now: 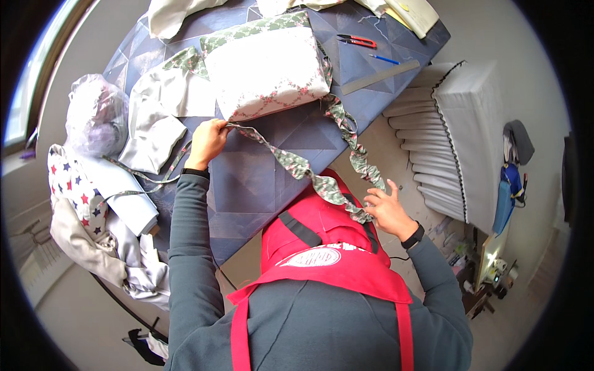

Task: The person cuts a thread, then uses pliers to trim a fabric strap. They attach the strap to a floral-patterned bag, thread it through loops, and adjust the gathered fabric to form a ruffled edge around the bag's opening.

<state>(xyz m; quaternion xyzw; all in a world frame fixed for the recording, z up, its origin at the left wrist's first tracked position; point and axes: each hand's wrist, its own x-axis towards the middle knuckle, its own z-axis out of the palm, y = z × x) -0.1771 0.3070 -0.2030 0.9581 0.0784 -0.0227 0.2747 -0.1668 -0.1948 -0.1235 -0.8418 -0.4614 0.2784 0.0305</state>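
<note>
My left hand (210, 141) is closed in a pinch on one end of a green floral ruffled fabric strip (292, 162), beside the near left corner of a box-shaped piece (266, 69) covered in white and green floral cloth. From there the strip sags rightward in twisted gathers toward my lap. A second length of the ruffle (352, 136) climbs from beside my right hand to the box's right side. Spread fingers show on my right hand (391, 212), right at the strip's lower bend; whether they press on it is unclear.
On the blue patterned table (247, 219) lie red-handled thread snips (359, 41), a blue pencil (384, 59) and a ruler (378, 77). Leftward are white cloth (148, 127), a stuffed plastic bag (96, 116) and thin floral cord (145, 177). A white skirted cabinet (464, 136) stands right.
</note>
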